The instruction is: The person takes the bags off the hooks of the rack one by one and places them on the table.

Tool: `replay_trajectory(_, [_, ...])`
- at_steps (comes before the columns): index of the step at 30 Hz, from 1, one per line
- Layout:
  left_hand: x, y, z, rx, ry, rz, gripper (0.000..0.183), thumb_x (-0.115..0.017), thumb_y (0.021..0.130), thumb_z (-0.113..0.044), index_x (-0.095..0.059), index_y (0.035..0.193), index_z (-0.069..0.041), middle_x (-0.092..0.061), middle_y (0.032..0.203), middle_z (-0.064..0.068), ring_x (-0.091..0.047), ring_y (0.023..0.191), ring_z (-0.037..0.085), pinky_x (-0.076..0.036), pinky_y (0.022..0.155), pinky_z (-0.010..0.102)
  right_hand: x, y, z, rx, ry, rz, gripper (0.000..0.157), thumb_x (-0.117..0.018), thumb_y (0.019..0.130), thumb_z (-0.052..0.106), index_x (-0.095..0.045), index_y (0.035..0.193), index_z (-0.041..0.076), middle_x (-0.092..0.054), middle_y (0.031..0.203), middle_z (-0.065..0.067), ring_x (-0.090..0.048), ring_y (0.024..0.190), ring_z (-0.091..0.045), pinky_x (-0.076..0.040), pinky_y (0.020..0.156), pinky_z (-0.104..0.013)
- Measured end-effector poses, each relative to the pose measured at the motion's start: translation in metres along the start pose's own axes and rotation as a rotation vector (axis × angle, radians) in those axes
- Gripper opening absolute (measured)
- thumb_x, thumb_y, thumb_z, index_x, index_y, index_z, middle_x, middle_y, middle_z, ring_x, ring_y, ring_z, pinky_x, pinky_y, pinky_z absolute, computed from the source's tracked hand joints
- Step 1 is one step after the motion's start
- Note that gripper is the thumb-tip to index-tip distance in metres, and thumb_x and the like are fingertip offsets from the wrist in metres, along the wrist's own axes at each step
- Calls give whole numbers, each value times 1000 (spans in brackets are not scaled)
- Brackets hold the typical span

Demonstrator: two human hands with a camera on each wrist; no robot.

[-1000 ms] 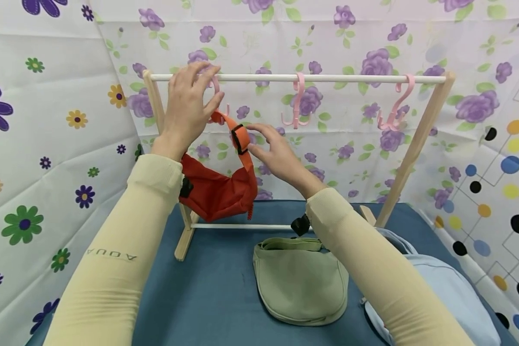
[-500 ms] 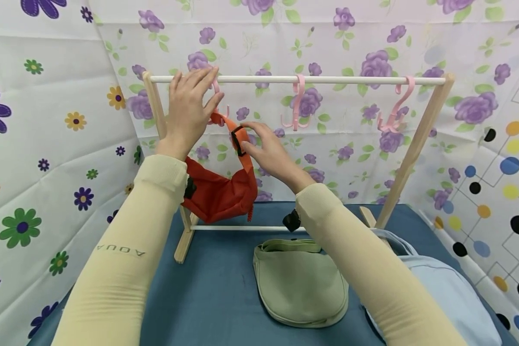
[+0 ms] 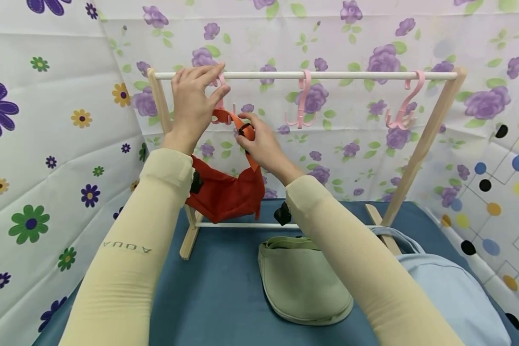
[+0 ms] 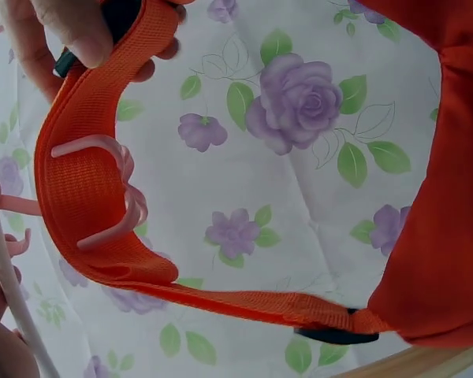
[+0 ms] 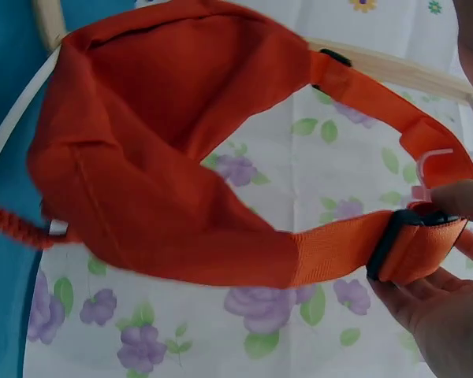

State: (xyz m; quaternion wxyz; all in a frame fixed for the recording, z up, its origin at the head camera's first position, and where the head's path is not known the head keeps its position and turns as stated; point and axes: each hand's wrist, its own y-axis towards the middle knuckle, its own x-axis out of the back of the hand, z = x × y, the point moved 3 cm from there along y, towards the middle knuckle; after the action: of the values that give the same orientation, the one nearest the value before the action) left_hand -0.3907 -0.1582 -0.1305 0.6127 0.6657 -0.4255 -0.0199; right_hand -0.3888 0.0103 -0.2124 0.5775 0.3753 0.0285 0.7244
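Note:
A red-orange waist bag hangs by its orange strap from a pink hook at the left of the rack. The strap loops over the hook's prongs, as the left wrist view shows. My left hand is up at the white rail, its thumb and fingers pinching the hook's upper part there. My right hand pinches the strap at its black buckle, thumb on one side and fingers on the other. The bag body hangs below, partly behind my left sleeve in the head view.
Two more pink hooks, a middle hook and a right hook, hang on the white rail of the wooden rack. A green bag and a light blue bag lie on the blue cloth. Patterned curtains stand around.
My right hand has moved left and closed on the strap at the buckle, raising that part a little. The left hand stays at the hook. The head view has shifted slightly.

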Motion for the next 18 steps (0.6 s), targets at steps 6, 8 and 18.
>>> replay_trajectory(6, [1,4,-2,13,-6,6,51,-75,95,-33,-65,144,-21,-67,139,1,-51,137,24,-11,125,37,3,4,3,20,37,-20,51,-60,105,7,-48,154,11,-60,117,-16,-63,90,-25,-55,79,-34])
replay_trajectory(8, [2,4,-2,19,-7,9,51,-76,95,-33,-66,143,-21,-67,138,2,-52,136,25,-11,125,36,3,5,4,14,47,-12,51,-62,104,9,-49,153,11,-60,118,-16,-62,90,-24,-55,79,-33])
replay_trajectory(18, [2,3,-1,47,-1,27,51,-76,95,-33,-65,144,-24,-67,139,2,-50,138,25,-9,125,35,3,11,18,36,71,-53,42,-67,104,15,-60,145,12,-66,109,-12,-61,75,-20,-51,66,-28])
